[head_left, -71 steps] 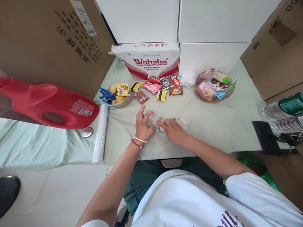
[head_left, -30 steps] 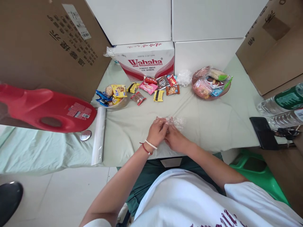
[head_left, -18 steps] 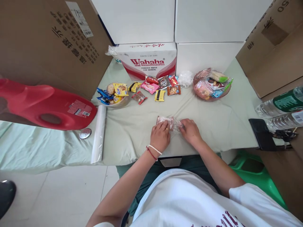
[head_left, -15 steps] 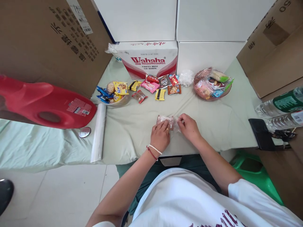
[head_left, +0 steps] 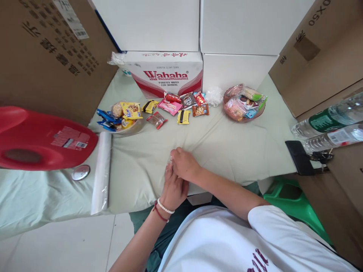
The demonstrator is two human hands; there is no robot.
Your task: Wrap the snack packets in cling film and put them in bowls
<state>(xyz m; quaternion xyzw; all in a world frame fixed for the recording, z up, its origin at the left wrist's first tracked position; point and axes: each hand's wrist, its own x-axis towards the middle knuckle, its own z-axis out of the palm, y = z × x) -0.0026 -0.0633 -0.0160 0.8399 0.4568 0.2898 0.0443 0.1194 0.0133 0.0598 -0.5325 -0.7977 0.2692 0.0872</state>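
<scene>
My right hand (head_left: 185,165) lies across the fingers of my left hand (head_left: 175,190), low over the front middle of the table. Both are closed. A bit of clear plastic wrap (head_left: 170,161) shows at the fingertips, pinched between the two hands. The brown packet seen inside the plastic earlier is hidden behind my hands. Beyond them several wrapped snacks are spread out, among them a brown packet with red ends (head_left: 157,120), a yellow and black packet (head_left: 183,117) and a pink packet (head_left: 170,107).
A bowl of snacks (head_left: 136,128) stands left, a pink bowl (head_left: 227,107) right, with a crumpled plastic ball (head_left: 214,96) beside it. A plastic roll (head_left: 101,173), a red jug (head_left: 65,158) and a round tin (head_left: 81,172) lie left. Bottles (head_left: 326,122) and a phone (head_left: 300,158) lie right.
My right hand has moved left and now covers the fingers of my left hand. The packet in clear plastic has gone out of sight. The camera view has shifted.
</scene>
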